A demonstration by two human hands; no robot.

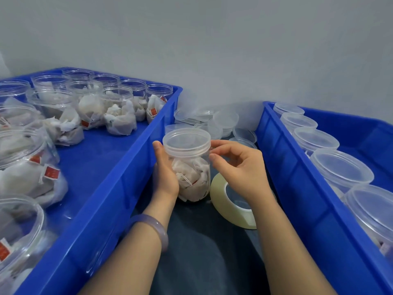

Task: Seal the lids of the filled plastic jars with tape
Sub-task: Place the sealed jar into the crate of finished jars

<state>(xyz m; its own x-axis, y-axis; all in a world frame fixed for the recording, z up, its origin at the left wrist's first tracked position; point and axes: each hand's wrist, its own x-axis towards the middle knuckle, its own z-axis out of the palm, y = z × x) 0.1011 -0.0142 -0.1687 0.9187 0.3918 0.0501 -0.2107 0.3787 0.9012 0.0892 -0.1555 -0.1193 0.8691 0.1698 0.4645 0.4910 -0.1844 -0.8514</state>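
Left of the grip, a big blue crate (136,158) holds open jars (119,111) of tea bags; right of it, a second crate (297,188) holds lidded jars (340,169). Between them the left hand (164,173) wraps the filled jar (192,173), upright and capped with its lid (186,139). The right hand (240,169) curls forefinger and thumb at the lid's rim; whether they pinch anything cannot be told. Just below that wrist lies the tape roll (221,194); loose lids (225,120) lie beyond.

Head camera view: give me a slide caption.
Sealing step: left hand grips a filled jar while right hand touches its lid; tape roll sits beside it.
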